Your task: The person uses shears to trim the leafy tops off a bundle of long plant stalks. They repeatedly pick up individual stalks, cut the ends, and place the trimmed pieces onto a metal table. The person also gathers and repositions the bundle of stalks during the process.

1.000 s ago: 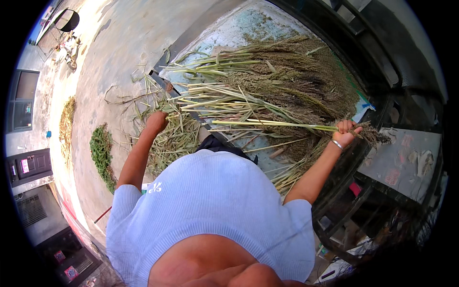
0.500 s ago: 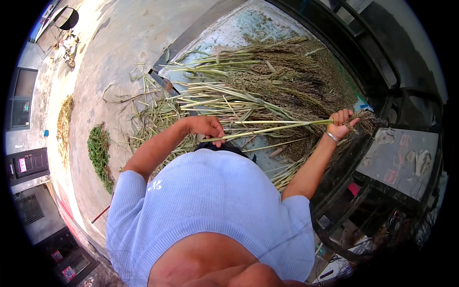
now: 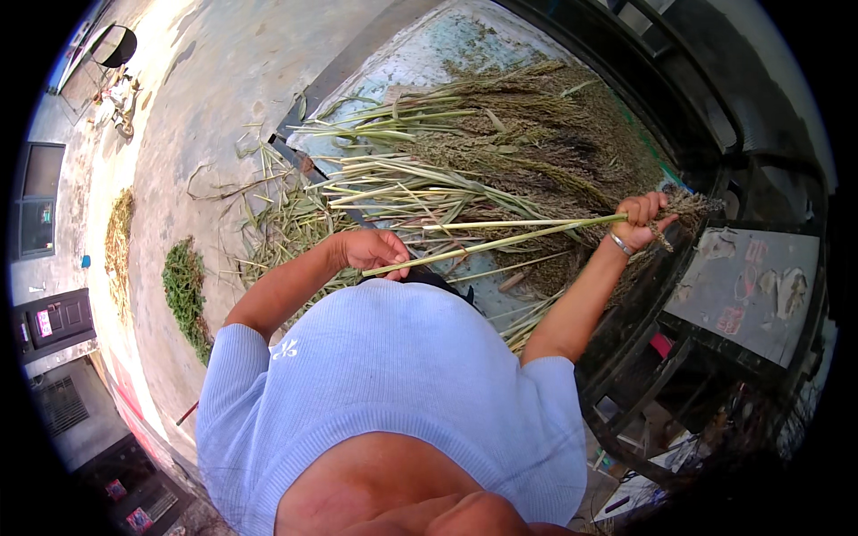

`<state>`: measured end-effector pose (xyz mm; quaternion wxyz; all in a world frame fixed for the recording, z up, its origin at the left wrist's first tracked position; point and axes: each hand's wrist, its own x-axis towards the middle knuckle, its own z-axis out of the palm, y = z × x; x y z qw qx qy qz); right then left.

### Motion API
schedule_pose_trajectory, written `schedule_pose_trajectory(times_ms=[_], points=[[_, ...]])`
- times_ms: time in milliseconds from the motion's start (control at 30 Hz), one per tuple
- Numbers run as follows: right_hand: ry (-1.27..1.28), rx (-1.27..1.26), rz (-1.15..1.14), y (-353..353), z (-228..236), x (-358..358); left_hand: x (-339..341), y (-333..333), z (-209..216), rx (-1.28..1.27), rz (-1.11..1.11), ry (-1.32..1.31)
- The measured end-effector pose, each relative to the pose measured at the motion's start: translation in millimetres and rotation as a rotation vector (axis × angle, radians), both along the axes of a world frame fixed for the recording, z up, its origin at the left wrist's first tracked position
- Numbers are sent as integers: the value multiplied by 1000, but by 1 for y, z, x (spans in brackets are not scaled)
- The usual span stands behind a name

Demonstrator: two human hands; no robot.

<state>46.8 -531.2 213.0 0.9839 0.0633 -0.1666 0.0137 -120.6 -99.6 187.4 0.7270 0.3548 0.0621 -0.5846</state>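
Note:
My right hand point(image 3: 642, 221), with a bangle at the wrist, is closed around a few sorghum stalks point(image 3: 509, 239) just below their seed heads point(image 3: 693, 210). The heads stick out past my fist at the right. My left hand point(image 3: 375, 252) pinches the cut end of one long stalk in front of my belly. A second held stalk fans out a little above it, its end clear of my left fingers. Beneath and beyond them lies a big heap of sorghum point(image 3: 536, 152), cut ends to the left and brown heads to the right.
The heap rests on a pale blue-white board point(image 3: 375, 76). Dry leaf scraps point(image 3: 286, 214) litter the concrete floor at left, near a green plant pile point(image 3: 185, 290). A dark metal frame point(image 3: 617, 89) and a grey panel point(image 3: 742, 286) stand close at the right.
My right hand has shifted slightly up and right, and my left slightly left and down. The held stalks, close together before, now spread apart at their cut ends.

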Motion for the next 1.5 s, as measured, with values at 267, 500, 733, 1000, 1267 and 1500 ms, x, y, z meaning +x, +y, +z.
schedule_pose_trajectory(times_ms=[267, 500, 733, 1000, 1267, 1500], points=[[-40, 5, -34, -12, 13, 12, -15, 15, -25, -7, -98, -94], [533, -680, -241, -95, -51, 22, -184, 274, -144, 1637, -603, -783], [1448, -1371, -989, -196, -145, -102, -220, 200, -148, 2114, 181, -298], [1156, -2585, -1275, -230, -171, -81, -259, 182, -242, 1793, -5, -293], [1507, -2797, -424, -185, -238, -164, -164, 162, -185, 1609, 276, -472], [1046, -2932, -387, -36, -195, -159, -106, 144, -163, 1622, 154, -634]])
